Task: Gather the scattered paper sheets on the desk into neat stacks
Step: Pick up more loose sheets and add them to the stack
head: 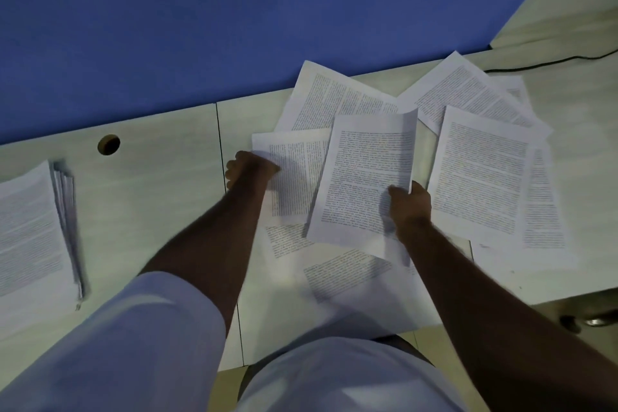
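Scattered white printed paper sheets (481, 174) are lying overlapped and fanned across the right half of the pale wood-grain desk (160, 197), one leaning against the blue partition wall (200, 17) at the back. Right hand (409, 206) is holding one printed sheet (366, 177) by its lower right edge, thumb on top, fingers curled underneath, sheet sitting tilted above the pile. Left hand (249, 167) is gripping the left edge of another sheet (294, 174) beside it, fingers curled around it. A gathered stack of printed sheets (33, 231) is sitting well apart at the desk's left edge, edges roughly aligned. Round cable hole (108, 144) is showing between stack and pile; black cable (551, 62) is running along far right.
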